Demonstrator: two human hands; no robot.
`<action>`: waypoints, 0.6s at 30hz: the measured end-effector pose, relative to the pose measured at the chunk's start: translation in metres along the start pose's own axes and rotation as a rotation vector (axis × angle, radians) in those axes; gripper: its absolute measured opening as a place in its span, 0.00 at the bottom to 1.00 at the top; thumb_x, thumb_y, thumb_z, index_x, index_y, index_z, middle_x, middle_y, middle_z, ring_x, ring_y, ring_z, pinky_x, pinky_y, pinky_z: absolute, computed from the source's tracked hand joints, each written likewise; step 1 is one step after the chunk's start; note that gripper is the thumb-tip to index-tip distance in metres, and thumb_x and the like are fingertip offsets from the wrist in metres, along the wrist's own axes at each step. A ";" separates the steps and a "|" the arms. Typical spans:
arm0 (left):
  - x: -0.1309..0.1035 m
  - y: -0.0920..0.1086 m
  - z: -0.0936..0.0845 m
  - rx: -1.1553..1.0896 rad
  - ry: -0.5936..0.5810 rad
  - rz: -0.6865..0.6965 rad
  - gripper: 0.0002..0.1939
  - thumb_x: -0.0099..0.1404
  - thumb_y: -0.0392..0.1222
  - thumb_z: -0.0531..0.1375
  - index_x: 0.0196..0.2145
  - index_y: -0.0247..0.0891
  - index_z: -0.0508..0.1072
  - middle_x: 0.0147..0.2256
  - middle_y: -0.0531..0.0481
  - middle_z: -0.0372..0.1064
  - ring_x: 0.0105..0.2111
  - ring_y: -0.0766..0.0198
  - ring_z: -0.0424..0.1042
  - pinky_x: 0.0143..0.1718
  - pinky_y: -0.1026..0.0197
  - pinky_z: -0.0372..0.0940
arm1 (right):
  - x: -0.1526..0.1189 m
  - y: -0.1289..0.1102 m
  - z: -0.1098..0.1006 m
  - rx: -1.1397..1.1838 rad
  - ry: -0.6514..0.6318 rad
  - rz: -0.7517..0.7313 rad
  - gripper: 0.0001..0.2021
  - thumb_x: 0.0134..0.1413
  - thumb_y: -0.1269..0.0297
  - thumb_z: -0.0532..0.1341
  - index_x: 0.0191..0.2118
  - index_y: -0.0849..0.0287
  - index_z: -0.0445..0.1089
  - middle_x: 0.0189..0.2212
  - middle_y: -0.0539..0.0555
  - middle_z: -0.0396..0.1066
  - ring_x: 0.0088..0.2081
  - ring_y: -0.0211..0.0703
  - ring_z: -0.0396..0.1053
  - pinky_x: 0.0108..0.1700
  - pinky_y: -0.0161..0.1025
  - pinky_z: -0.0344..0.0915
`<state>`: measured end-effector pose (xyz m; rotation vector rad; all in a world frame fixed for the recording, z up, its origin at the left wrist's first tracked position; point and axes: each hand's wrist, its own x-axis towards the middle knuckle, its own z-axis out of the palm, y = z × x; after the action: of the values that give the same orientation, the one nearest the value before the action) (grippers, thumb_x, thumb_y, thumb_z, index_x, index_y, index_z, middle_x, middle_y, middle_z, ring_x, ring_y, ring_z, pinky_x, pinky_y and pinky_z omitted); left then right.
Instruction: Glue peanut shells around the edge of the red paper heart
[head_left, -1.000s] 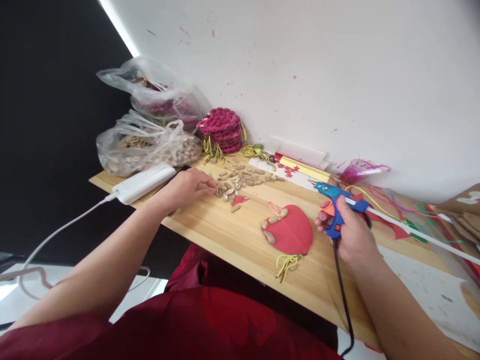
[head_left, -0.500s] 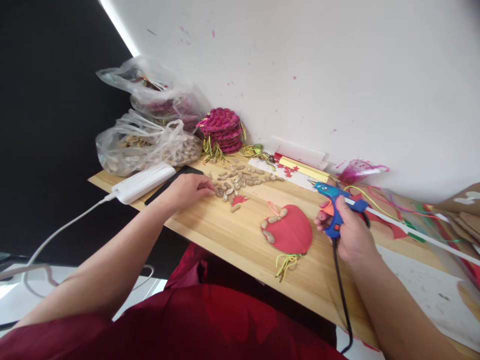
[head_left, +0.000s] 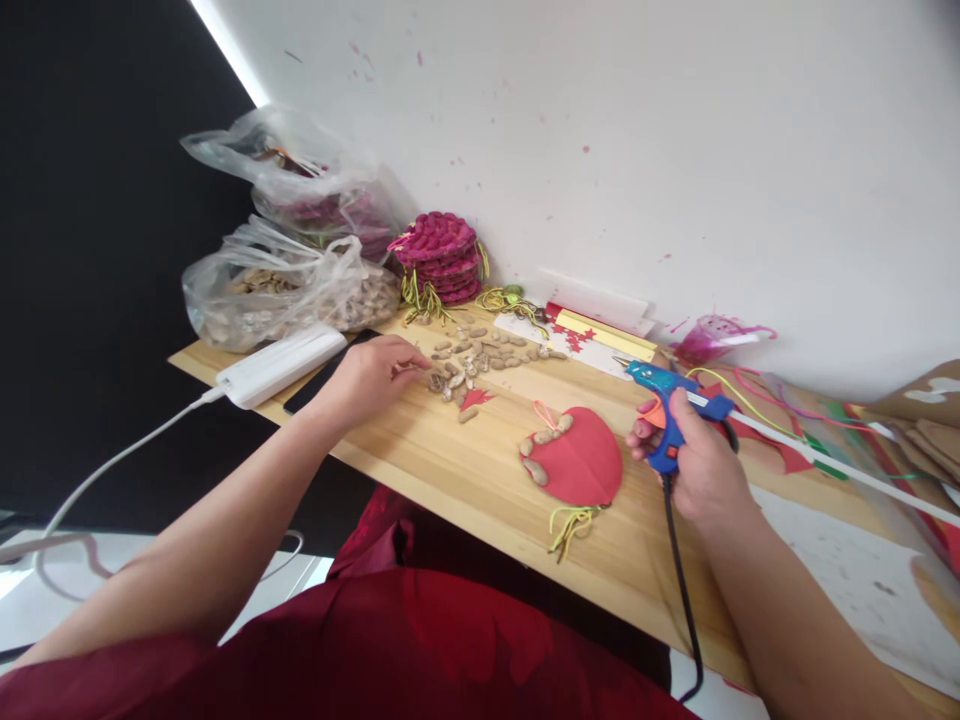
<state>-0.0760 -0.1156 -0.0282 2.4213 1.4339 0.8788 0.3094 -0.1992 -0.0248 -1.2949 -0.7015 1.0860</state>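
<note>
My right hand [head_left: 705, 455] is wrapped around a blue glue gun [head_left: 667, 415], with a long white glue stick [head_left: 795, 445] running out of its back and its nozzle pointing left. My left hand [head_left: 375, 375] is just left of a scatter of peanuts [head_left: 487, 355], fingers curled together; anything between the fingertips is hidden. Between my hands lies a red paper disc [head_left: 589, 460]. Several peanuts [head_left: 534, 470] sit along its upper left edge. A pink loop [head_left: 544, 412] shows at its top and a yellow-green tassel [head_left: 571, 525] at its bottom.
At the back stands a stack of magenta peanut discs [head_left: 439, 255]. Plastic bags [head_left: 300, 285] with peanuts stand left, behind a white power strip [head_left: 285, 367]. Small red paper stars [head_left: 576, 338] lie near the wall. The gun's black cord [head_left: 682, 580] hangs over the table edge.
My left hand has risen slightly away from the peanuts and shifted a little left, its fingers still curled. The right hand stays in place with the glue gun.
</note>
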 end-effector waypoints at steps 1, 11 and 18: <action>-0.001 0.000 0.001 -0.006 -0.016 0.067 0.11 0.68 0.43 0.61 0.41 0.39 0.83 0.42 0.45 0.81 0.43 0.56 0.77 0.48 0.56 0.70 | 0.000 0.000 0.000 -0.002 0.004 0.000 0.27 0.38 0.39 0.76 0.29 0.60 0.75 0.19 0.51 0.71 0.20 0.38 0.68 0.20 0.31 0.68; 0.001 0.007 0.011 0.017 -0.063 0.145 0.11 0.70 0.42 0.59 0.41 0.41 0.82 0.39 0.46 0.81 0.42 0.55 0.77 0.48 0.54 0.69 | -0.001 -0.001 0.000 -0.013 0.003 0.001 0.27 0.38 0.38 0.76 0.29 0.60 0.74 0.18 0.51 0.72 0.19 0.38 0.68 0.20 0.31 0.68; 0.002 0.010 -0.005 -0.024 -0.271 -0.284 0.12 0.63 0.48 0.63 0.39 0.44 0.83 0.37 0.52 0.82 0.37 0.56 0.79 0.41 0.57 0.67 | 0.001 0.000 -0.002 -0.016 -0.002 -0.008 0.27 0.38 0.38 0.75 0.29 0.60 0.74 0.18 0.51 0.72 0.20 0.39 0.69 0.20 0.31 0.68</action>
<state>-0.0707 -0.1198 -0.0194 2.1450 1.5935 0.4803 0.3111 -0.1989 -0.0254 -1.3041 -0.7180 1.0775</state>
